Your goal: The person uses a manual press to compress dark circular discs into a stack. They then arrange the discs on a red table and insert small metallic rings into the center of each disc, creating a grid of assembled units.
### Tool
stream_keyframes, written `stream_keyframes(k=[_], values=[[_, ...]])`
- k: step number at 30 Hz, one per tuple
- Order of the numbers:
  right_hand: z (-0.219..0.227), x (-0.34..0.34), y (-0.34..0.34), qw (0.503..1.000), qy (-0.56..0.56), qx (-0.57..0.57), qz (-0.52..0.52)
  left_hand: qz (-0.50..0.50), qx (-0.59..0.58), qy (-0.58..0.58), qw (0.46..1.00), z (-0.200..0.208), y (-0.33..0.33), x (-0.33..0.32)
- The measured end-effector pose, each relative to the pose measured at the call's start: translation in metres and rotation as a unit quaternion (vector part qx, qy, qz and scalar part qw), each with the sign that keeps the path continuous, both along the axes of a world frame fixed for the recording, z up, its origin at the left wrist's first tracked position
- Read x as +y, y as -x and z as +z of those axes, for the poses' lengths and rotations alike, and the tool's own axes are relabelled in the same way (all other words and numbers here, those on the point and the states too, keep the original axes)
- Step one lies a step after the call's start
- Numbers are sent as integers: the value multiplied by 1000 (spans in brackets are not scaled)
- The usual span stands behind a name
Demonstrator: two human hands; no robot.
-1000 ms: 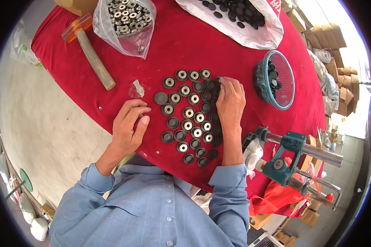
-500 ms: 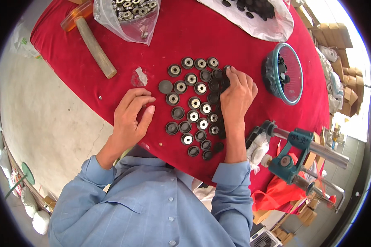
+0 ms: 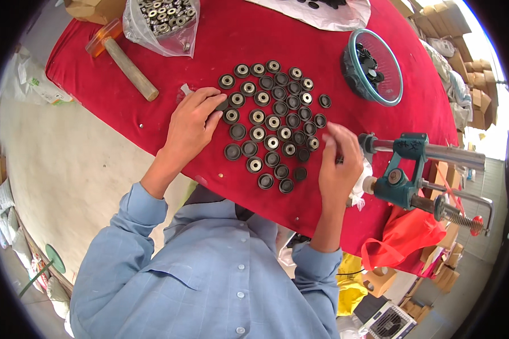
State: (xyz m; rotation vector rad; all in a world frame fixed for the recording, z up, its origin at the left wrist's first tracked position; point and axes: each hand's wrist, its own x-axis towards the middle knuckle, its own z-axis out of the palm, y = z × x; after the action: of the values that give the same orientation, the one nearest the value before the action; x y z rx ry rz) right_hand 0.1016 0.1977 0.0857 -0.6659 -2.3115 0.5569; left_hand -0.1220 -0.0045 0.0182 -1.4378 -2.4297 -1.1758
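Spread over the red cloth [image 3: 220,39] are several round black caps [image 3: 232,151], cup-shaped, many with a silver ring-shaped bearing [image 3: 255,164] inside. My left hand [image 3: 193,121] is at the left edge of this group. Its thumb and forefinger close on a black cap [image 3: 223,105], partly hidden by the fingers. On the right side of the group, my right hand [image 3: 342,161] is slightly blurred, thumb apart from the fingers, with nothing seen in it. Beside its fingertips lie a bearing-filled cap [image 3: 313,143] and an unfilled cap [image 3: 320,120].
A mallet [image 3: 127,68] with an orange head lies far left, near a clear bag [image 3: 181,46] of bearings. At the far right stand a blue-rimmed basket [image 3: 400,90] of black parts and a white sack [image 3: 322,20]. A green metal press [image 3: 404,164] juts out at the right edge.
My right hand has drawn back from the caps at the right, uncovering several. My left hand has reached to the cap at the left edge. The whole view has shifted a little.
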Motion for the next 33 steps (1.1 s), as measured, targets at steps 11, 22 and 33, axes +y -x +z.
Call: stream_keyframes(k=[11,22,33], values=[[-29,-55,-53,979,187,66,-54,67,-234,-69,967,0,12,1],[-37,-55,-67,975,199,81,-62,74,-311,-49,946,1,19,-1],[-56,-59,-89,970,199,106,-89,79,145,-137,977,52,86,15]])
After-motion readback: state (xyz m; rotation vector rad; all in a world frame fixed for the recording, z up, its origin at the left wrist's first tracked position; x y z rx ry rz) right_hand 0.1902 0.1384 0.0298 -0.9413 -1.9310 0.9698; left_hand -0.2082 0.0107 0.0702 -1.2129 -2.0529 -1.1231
